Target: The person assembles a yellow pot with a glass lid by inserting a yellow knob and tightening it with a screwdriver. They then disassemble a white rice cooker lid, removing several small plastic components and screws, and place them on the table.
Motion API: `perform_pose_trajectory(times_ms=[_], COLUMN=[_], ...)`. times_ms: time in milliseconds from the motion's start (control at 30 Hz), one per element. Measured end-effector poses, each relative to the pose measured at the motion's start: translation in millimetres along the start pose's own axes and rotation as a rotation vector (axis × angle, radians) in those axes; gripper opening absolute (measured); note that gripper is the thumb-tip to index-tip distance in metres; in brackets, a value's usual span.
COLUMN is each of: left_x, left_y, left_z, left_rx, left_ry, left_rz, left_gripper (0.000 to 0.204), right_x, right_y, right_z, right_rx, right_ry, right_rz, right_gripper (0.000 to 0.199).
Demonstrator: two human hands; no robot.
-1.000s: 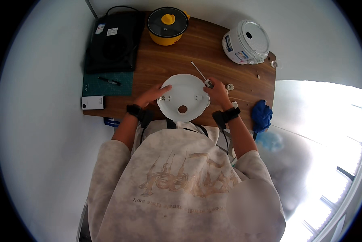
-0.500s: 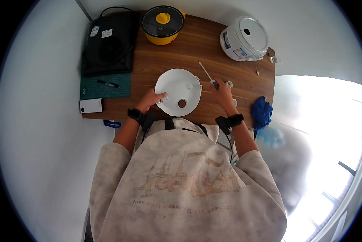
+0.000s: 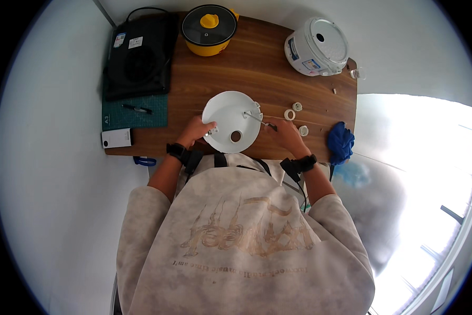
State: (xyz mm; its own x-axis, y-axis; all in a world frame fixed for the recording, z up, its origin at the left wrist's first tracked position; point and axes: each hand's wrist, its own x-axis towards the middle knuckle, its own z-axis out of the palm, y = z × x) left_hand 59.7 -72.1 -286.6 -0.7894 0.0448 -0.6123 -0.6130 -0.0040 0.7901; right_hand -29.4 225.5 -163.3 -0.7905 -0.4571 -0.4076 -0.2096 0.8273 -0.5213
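Observation:
A round white lid-like disc [image 3: 230, 119] with a small hole near its front lies on the wooden table [image 3: 267, 68]. My left hand [image 3: 196, 130] grips the disc's left edge. In my right hand [image 3: 284, 132] is a thin metal screwdriver [image 3: 257, 118], its tip resting on the disc's right part. Three small white rings [image 3: 290, 114] lie on the table just right of the disc.
A yellow pot with a dark lid [image 3: 209, 29] and a white rice cooker [image 3: 316, 47] stand at the back. A black cooktop [image 3: 138, 63] and a green cutting mat [image 3: 133, 110] are at left. A blue cloth [image 3: 341, 142] lies at the right edge.
My right hand has brought the screwdriver from the table onto the disc's right side. The disc has settled flatter on the table, my left hand still on its edge.

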Motion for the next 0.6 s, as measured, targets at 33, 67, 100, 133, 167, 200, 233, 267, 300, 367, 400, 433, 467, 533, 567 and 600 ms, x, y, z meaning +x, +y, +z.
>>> perform_pose_trajectory(times_ms=[33,67,100,133,167,200,233,267,300,367,400,433,467,533,567,600], left_x=[0.8,1.3,1.7,0.9,-0.2,-1.4,-3.0,-3.4,-3.2,-2.9,-2.9,-3.5,-4.2,-5.7,-6.3,-6.8], left_y=[-0.6,-1.4,-2.2,-0.2,1.7,3.5,5.1,6.1,7.0,8.8,9.5,10.5,11.4,13.3,14.5,16.0], left_z=[0.2,0.2,0.0,0.1,0.2,0.1,-0.2,-1.0,-2.1,-2.1,-1.7,-1.9,-2.1,-2.1,-2.3,-2.7], left_rx=[-0.005,-0.002,0.001,0.005,0.000,-0.004,-0.008,-0.002,0.004,0.012,0.013,0.017,0.015,0.010,0.001,-0.008], left_ry=[0.007,0.008,0.010,0.010,0.009,0.007,0.007,-0.001,-0.009,-0.023,-0.026,-0.025,-0.025,-0.026,-0.030,-0.035], left_rz=[0.020,0.015,0.009,0.003,-0.006,-0.015,-0.025,-0.039,-0.054,-0.067,-0.067,-0.067,-0.072,-0.080,-0.093,-0.105], left_gripper=[0.039,0.039,0.039,0.039,0.039,0.039,0.039,0.039,0.039,0.039,0.039,0.040,0.040,0.040,0.040,0.040], right_x=[0.9,0.4,-0.7,-1.4,-1.6,-1.8,-2.0,-2.4,-3.0,-4.8,-5.0,-4.5,-4.2,-3.7,-3.4,-3.1], right_y=[-0.4,-0.9,-1.9,-2.8,-2.8,-2.5,-4.3,-6.6,-9.6,-11.4,-9.4,-7.6,-6.6,-5.1,-3.7,-2.1], right_z=[-0.1,-0.6,-1.4,-2.1,-2.8,-3.6,-4.7,-6.0,-8.0,-9.6,-9.0,-7.8,-6.4,-4.0,-3.1,-2.4], right_rx=[-0.001,-0.005,-0.009,-0.013,-0.022,-0.031,-0.039,-0.039,-0.040,-0.040,-0.038,-0.033,-0.041,-0.059,-0.073,-0.087], right_ry=[-0.006,0.002,0.010,0.019,0.013,0.007,0.001,-0.003,-0.006,0.003,0.014,0.025,0.023,0.020,0.023,0.026], right_rz=[0.001,0.008,0.014,0.021,0.025,0.029,0.032,0.040,0.049,0.043,0.024,0.001,0.001,0.001,-0.006,-0.012], right_gripper=[0.029,0.029,0.029,0.029,0.029,0.029,0.030,0.029,0.029,0.029,0.030,0.030,0.030,0.030,0.030,0.030])
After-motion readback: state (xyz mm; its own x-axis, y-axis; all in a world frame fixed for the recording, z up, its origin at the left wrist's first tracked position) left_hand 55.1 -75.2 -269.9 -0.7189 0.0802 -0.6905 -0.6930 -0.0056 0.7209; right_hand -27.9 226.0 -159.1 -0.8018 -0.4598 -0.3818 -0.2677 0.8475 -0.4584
